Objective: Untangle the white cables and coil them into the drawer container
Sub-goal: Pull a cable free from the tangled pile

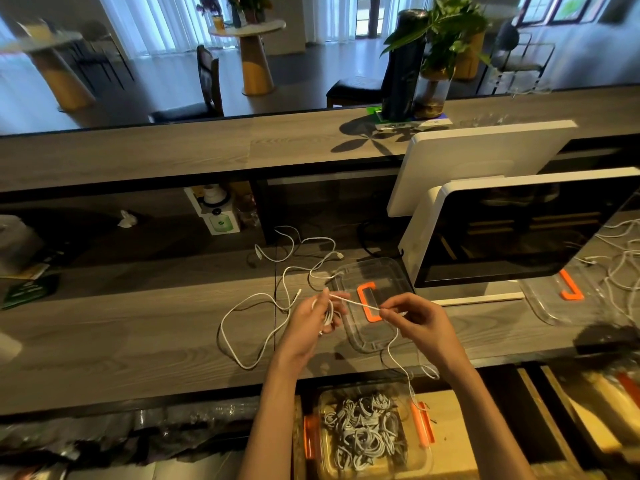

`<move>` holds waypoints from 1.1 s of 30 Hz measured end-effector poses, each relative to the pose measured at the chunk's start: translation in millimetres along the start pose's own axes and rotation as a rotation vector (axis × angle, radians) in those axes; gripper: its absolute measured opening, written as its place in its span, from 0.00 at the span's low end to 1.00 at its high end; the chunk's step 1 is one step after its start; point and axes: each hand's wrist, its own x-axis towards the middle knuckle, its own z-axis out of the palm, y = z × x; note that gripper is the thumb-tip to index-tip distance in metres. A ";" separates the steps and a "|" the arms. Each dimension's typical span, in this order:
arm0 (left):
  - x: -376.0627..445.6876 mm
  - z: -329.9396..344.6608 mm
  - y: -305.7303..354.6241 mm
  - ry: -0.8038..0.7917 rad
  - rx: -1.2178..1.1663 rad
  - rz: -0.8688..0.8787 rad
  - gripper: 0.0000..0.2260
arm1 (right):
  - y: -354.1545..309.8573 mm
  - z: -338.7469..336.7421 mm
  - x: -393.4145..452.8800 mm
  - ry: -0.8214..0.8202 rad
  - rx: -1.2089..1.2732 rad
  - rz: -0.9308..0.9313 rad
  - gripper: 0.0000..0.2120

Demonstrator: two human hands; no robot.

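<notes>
One view only, from the person's head, wide-angle, looking forward and steeply down across a wooden counter (138, 327). Both hands sit close below centre, forearms rising from the bottom edge. The open drawer (446, 441) lies nearest, at the bottom; a monitor (519, 230) fills the right middle; the far room curves along the top edge, blurred.

You're working on a grey wood-grain counter (138, 337). Just past your hands lies a clear lid (374, 271) with an orange handle (369, 301). White cables (263, 299) loop left of that lid. Below it, the clear container (370, 434) with orange clips holds greyish-white coils.
</notes>
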 end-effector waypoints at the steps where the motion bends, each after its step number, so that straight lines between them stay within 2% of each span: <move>1: 1.0 -0.8 -0.7 0.048 -0.045 0.013 0.19 | 1.2 -1.0 -0.7 -0.005 -0.010 0.006 0.05; 5: 3.1 -0.8 3.1 0.215 -0.367 0.001 0.18 | 3.7 -3.1 -3.4 -0.065 -0.130 0.058 0.05; 8: 6.0 -4.9 3.5 0.308 -0.533 0.021 0.18 | 7.0 -4.2 -3.5 -0.189 -0.294 0.094 0.10; 12: 9.8 -6.9 0.3 0.395 -0.566 -0.005 0.18 | 8.0 -1.0 -4.2 -0.397 -0.450 0.088 0.13; 17: 11.0 -3.0 0.4 0.392 -0.572 -0.028 0.16 | -13.9 4.8 -7.8 -0.593 -0.317 0.116 0.12; 20: 12.3 -0.3 -3.8 0.336 -0.373 -0.048 0.15 | -21.4 9.3 -6.3 -0.639 -0.202 0.059 0.13; 22: 10.2 1.8 -5.4 0.266 -0.152 -0.085 0.16 | -22.3 13.0 -4.4 -0.611 -0.120 0.027 0.14; 25: 3.8 8.2 -2.7 0.120 0.057 -0.202 0.21 | -24.7 19.0 -1.5 -0.422 0.043 0.046 0.13; 27: 1.1 11.4 -1.4 0.013 0.099 -0.262 0.26 | -23.1 22.8 1.3 -0.263 0.066 0.014 0.11; 30: 0.0 13.2 -2.1 -0.207 0.015 -0.308 0.34 | -18.0 25.7 5.4 -0.076 0.036 -0.012 0.09; 33: -2.7 14.8 0.9 -0.361 0.070 -0.259 0.30 | -9.4 23.0 7.8 0.008 -0.033 -0.016 0.08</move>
